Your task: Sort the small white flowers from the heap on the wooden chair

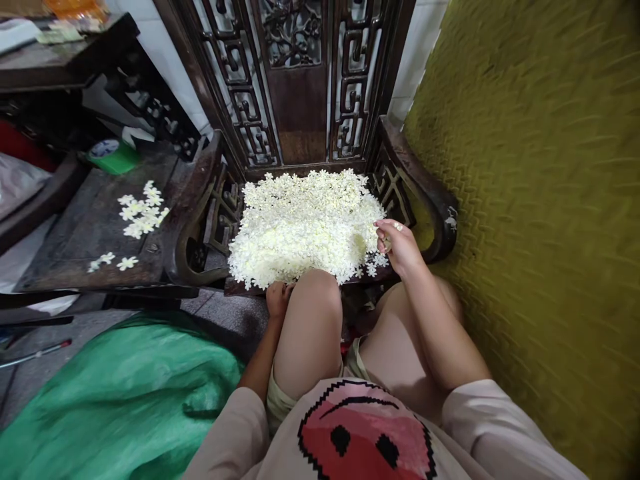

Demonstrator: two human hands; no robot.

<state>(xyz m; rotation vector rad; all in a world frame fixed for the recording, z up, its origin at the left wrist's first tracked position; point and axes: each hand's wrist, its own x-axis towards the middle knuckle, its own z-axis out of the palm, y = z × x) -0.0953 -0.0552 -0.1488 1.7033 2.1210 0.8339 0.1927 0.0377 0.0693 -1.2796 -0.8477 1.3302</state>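
The right hand (399, 245), at 3 o'clock of the heap of small white fabric flowers (305, 225) on the dark carved wooden chair (425, 180), pinches some flowers, while the left hand (277, 298), at 6 o'clock, rests curled at the seat edge; no writing is readable.

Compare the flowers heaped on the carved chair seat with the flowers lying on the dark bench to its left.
The heap on the chair seat is large and dense, hiding most of the seat; the flowers on the bench are few, scattered flat, each apart or loosely grouped. The right hand touches the heap's edge and the left hand rests at its front; no hand is near the bench flowers. Both are small, pale cream flowers.
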